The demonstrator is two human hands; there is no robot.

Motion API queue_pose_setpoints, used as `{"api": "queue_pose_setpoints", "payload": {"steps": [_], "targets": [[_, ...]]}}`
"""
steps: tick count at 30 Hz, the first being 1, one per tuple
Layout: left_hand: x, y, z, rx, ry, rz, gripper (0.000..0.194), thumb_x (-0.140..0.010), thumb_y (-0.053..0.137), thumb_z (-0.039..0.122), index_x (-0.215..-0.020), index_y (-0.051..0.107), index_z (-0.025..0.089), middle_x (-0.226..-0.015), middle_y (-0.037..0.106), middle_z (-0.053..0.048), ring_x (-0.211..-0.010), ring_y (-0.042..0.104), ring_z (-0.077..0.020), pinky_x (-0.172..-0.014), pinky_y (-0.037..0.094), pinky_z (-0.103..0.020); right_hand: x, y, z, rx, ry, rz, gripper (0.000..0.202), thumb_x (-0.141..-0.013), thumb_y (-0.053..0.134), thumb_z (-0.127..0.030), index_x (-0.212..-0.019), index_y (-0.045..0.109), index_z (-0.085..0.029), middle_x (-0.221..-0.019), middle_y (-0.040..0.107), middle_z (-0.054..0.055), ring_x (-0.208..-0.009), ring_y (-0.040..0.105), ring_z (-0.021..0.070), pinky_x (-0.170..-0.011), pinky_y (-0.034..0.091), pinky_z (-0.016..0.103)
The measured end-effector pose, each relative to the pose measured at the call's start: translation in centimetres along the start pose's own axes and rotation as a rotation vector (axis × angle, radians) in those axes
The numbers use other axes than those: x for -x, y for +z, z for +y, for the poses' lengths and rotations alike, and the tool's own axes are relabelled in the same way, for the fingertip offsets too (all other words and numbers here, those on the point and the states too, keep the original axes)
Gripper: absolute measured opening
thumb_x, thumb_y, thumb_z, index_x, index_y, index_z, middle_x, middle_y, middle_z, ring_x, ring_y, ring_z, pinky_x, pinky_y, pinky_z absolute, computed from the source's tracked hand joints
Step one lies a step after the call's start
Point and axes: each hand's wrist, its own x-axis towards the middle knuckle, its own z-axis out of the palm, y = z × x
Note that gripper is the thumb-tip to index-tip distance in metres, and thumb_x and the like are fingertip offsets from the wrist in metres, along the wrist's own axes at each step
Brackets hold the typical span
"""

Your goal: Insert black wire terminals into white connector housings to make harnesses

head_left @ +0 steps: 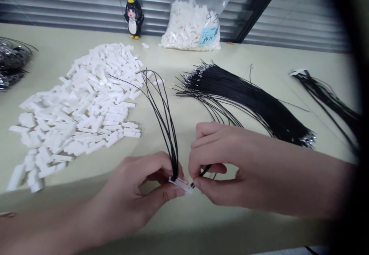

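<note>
Between its thumb and fingers my left hand [144, 189] pinches a small white connector housing [181, 184]. Several thin black wires [170, 132] rise from the housing's left end and curve up and back. My right hand [221, 166] is closed at the housing's right end, thumb and forefinger pinching a black wire [205, 170]. The wire's metal tip [192, 185] is at the end of the housing; whether it has entered a slot I cannot tell. Part of the housing is hidden behind my left fingers.
A large pile of white housings [86, 97] covers the table's left side. Behind my right hand lies a thick bundle of black wires [239, 90], with another bundle [328, 97] farther right. A penguin figurine [134, 19] and a bag of white parts [191, 26] stand at the back.
</note>
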Motion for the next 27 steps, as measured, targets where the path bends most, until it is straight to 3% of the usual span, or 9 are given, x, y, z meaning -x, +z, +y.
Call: {"api": "queue_pose_setpoints", "payload": {"steps": [5,12,27], "targets": [[0.05,-0.05,0.12,-0.004,0.028,0.013,0.009,-0.084,0.057,0.026,-0.086,0.060,0.017,-0.079,0.065,-0.002,-0.071,0.061,-0.0126,-0.061,0.048,-0.018,-0.51,-0.52,-0.02,-0.010,-0.036,-0.068,0.013,-0.079,0.051,-0.019,-0.066,0.053,-0.021,-0.061,0.050,-0.007,-0.079,0.039,0.0046,-0.064,0.030,0.017],[0.17,-0.13,0.04,0.029,0.047,0.021,0.003,-0.084,0.058,0.021,-0.087,0.058,0.021,-0.083,0.065,0.002,-0.076,0.063,-0.0113,-0.064,0.049,-0.017,0.13,0.03,0.11,0.028,-0.068,0.038,0.012,-0.076,0.053,-0.016,-0.065,0.052,-0.020,-0.059,0.044,-0.005,-0.075,0.037,0.0045,-0.060,0.029,0.016],[0.22,-0.15,0.16,-0.009,0.047,0.018,0.003,-0.084,0.057,0.021,-0.087,0.056,0.021,-0.079,0.063,0.003,-0.072,0.061,-0.0097,-0.062,0.049,-0.016,0.03,0.40,0.22,0.059,-0.103,0.023,0.013,-0.081,0.053,-0.022,-0.069,0.052,-0.020,-0.062,0.052,-0.007,-0.079,0.037,0.0080,-0.069,0.026,0.022]]}}
